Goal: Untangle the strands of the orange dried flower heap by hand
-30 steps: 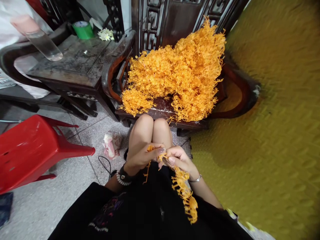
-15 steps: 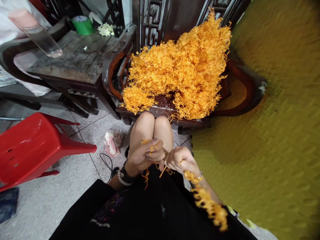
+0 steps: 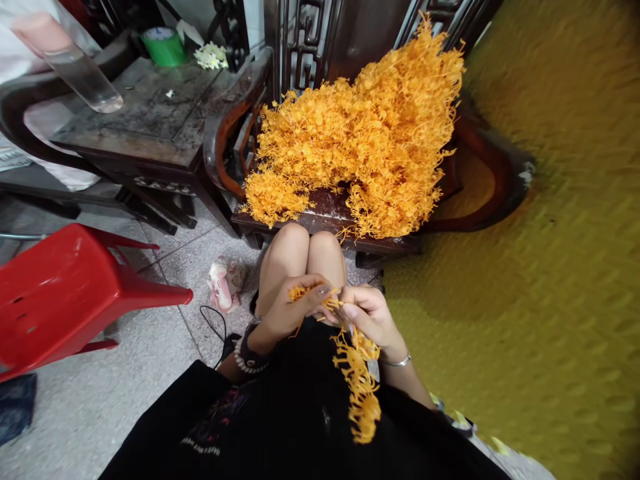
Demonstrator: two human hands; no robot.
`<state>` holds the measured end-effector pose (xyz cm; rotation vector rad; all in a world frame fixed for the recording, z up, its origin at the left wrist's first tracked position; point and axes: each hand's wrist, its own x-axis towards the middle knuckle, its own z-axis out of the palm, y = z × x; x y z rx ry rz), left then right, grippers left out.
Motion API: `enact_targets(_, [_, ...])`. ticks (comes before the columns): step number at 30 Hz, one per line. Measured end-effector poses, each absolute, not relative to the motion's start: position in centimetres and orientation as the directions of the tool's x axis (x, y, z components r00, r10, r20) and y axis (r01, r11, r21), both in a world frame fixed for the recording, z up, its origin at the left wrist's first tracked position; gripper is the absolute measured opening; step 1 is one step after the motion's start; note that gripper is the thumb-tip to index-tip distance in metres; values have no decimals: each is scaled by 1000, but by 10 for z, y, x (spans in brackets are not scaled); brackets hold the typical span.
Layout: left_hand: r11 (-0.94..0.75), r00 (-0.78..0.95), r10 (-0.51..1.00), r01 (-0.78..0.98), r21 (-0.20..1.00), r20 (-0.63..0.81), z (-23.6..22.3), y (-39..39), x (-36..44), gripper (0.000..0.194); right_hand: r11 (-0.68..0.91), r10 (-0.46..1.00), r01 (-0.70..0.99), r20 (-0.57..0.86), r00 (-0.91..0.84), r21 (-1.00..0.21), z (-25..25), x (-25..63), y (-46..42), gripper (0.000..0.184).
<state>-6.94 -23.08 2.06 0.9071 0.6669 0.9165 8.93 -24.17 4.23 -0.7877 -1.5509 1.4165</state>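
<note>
Over my lap, my left hand [image 3: 296,308] is closed around some small orange curly pieces [image 3: 299,292], with thumb and fingertips meeting the other hand. My right hand [image 3: 373,315] pinches the end of an orange frilly strand [image 3: 364,393], which hangs down over my black shirt. The fingertips of both hands meet at a short bit of orange material between them. How the pieces join there is too small to make out. In front of my knees, a large heap of similar orange frilly strands [image 3: 360,133] covers much of a dark wooden chair [image 3: 327,217].
To the left stands a dark wooden side table [image 3: 145,130] with a bottle [image 3: 83,77], a green tape roll [image 3: 164,47] and a pale flower-like cluster [image 3: 211,56]. A red plastic stool [image 3: 65,293] and a pink-white item [image 3: 225,283] are on the floor. Yellow textured matting [image 3: 540,300] rises at right.
My right hand has turned and brought its fingertips to the left hand's. The hanging strand has swung leftward from beside my right forearm to in front of my shirt. My left hand has loosened slightly.
</note>
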Motion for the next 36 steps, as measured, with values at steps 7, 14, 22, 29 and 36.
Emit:
enact_targets(7, [338,483,872,-475,813,-80,20,-227,-72,31,134,944,73,105,-312,-988,45,90,-242,39])
enact_targets(14, [394,432,891,-587,707,-138,21,-223,-74,45,78,987,194,49,-151,-978,48,87,-240,41])
enact_targets(22, [363,383,915,-638,679,-129,23,-220,-76,44,123,985,225,92,-143,-967,51,89,-236,38])
enact_targets(29, [392,296,917,-546,740,-267,26,-217,-77,36,107,989,301,70,-129,-948,44,91,-231,39])
enact_targets(36, [346,298,927,-437,830,-230,16,-217,-79,30,104,988,363,56,-141,-926,41,92,-225,38])
